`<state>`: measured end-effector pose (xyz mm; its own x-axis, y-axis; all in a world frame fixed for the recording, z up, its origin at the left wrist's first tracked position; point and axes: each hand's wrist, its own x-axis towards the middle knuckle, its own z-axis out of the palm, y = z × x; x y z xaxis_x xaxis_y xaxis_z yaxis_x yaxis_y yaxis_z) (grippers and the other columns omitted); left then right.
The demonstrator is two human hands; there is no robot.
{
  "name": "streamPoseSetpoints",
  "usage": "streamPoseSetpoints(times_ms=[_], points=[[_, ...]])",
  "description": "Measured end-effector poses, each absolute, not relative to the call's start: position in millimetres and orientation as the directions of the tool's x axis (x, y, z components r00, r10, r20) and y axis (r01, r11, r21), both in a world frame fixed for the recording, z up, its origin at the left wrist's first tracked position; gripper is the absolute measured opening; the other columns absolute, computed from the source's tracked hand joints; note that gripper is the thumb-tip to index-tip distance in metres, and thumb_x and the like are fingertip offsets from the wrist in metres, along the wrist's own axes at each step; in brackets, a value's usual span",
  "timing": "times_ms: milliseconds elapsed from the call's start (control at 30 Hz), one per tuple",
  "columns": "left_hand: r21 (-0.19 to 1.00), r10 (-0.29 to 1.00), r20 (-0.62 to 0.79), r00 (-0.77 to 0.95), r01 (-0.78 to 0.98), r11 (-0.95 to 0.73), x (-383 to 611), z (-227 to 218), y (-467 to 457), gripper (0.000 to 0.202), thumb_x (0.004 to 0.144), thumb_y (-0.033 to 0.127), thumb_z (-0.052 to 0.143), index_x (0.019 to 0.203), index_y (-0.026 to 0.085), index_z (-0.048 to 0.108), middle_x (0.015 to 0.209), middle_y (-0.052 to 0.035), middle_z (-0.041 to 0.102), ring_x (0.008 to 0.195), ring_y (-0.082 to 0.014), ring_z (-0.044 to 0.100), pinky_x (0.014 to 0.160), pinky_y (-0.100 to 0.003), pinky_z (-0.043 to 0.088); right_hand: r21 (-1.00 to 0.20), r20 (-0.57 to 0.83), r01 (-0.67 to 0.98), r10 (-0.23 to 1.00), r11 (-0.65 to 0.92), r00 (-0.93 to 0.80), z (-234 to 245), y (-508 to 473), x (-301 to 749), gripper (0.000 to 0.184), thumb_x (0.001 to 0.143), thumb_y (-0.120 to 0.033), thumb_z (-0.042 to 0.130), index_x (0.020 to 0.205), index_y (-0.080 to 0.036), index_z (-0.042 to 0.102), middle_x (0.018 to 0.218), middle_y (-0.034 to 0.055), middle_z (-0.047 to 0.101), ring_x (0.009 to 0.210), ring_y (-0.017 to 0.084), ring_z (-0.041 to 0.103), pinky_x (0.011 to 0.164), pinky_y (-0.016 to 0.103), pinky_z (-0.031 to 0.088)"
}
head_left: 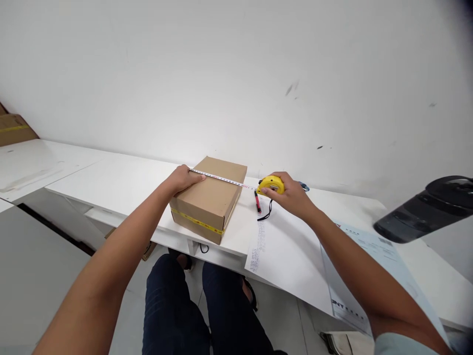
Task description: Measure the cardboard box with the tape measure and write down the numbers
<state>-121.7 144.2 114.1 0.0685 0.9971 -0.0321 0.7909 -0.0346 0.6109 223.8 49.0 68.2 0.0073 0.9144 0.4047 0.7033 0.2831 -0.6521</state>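
Note:
A brown cardboard box (207, 202) with a yellow strip of tape along its side stands on the white desk. Across its top runs the white blade of a yellow tape measure (274, 183). My left hand (184, 178) pinches the blade's end at the box's left edge, thumb lying on the top. My right hand (290, 190) is closed around the tape measure's case, to the right of the box and above the desk. A black cord (266, 213) hangs from the case. Near it lies a red and black pen (257, 202).
Paper with handwriting (284, 251) lies right of the box, beside a pale blue printed sheet (373, 256). A dark bottle (424, 209) is at far right. More cardboard boxes (16, 129) stand at far left. Behind the desk rises a white wall (221, 74).

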Motion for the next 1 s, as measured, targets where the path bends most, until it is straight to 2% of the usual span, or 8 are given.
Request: streamPoseSetpoints(times_ms=[333, 600, 767, 867, 1000], points=[[0.585, 0.998, -0.020, 0.065, 0.810, -0.041, -119.4, 117.1, 140.4, 0.073, 0.068, 0.071, 0.074, 0.116, 0.018, 0.062, 0.122, -0.0151, 0.071, 0.105, -0.0343, 0.069, 0.079, -0.038, 0.053, -0.577, 0.436, 0.724, 0.892, 0.378, -0.118, 82.9, 78.1, 177.1, 0.042, 0.084, -0.054, 0.065, 0.112, -0.026, 0.054, 0.099, 0.0058, 0.072, 0.081, 0.024, 0.065, 0.069, 0.034, 0.047], [0.590, 0.997, -0.027, 0.074, 0.806, -0.044, -121.7, 112.0, 140.8, 0.080, 0.068, 0.076, 0.071, 0.124, 0.019, 0.060, 0.133, -0.0162, 0.067, 0.112, -0.0352, 0.067, 0.083, -0.040, 0.053, -0.606, 0.423, 0.729, 0.905, 0.317, -0.042, 78.1, 71.3, 175.5, 0.045, 0.084, -0.057, 0.064, 0.114, -0.026, 0.053, 0.092, 0.0043, 0.072, 0.077, 0.023, 0.064, 0.068, 0.034, 0.047], [0.590, 0.995, -0.078, 0.057, 0.807, 0.000, -124.3, 115.0, 139.7, 0.095, 0.063, 0.083, 0.069, 0.133, 0.019, 0.058, 0.141, -0.0187, 0.062, 0.120, -0.0419, 0.064, 0.088, -0.045, 0.054, -0.615, 0.451, 0.722, 0.893, 0.316, -0.007, 78.9, 62.1, 168.5, 0.041, 0.083, -0.054, 0.064, 0.112, -0.026, 0.054, 0.095, 0.0044, 0.072, 0.080, 0.024, 0.065, 0.070, 0.035, 0.048], [0.595, 0.989, -0.137, 0.047, 0.803, 0.045, -129.0, 117.6, 141.0, 0.094, 0.059, 0.086, 0.069, 0.124, 0.018, 0.064, 0.132, -0.0218, 0.067, 0.113, -0.0447, 0.067, 0.088, -0.049, 0.054, -0.606, 0.476, 0.728, 0.879, 0.320, 0.009, 80.3, 54.4, 169.4, 0.040, 0.084, -0.054, 0.064, 0.112, -0.027, 0.054, 0.094, 0.0041, 0.072, 0.077, 0.024, 0.065, 0.070, 0.035, 0.048], [0.636, 0.972, -0.230, 0.051, 0.764, 0.111, -139.8, 119.6, 149.3, 0.086, 0.055, 0.086, 0.072, 0.110, 0.020, 0.069, 0.120, -0.0201, 0.073, 0.103, -0.0429, 0.071, 0.080, -0.048, 0.058, -0.632, 0.500, 0.709, 0.864, 0.313, 0.064, 79.4, 43.9, 176.7, 0.044, 0.085, -0.057, 0.063, 0.115, -0.027, 0.053, 0.095, 0.0045, 0.072, 0.078, 0.024, 0.065, 0.069, 0.035, 0.049]])
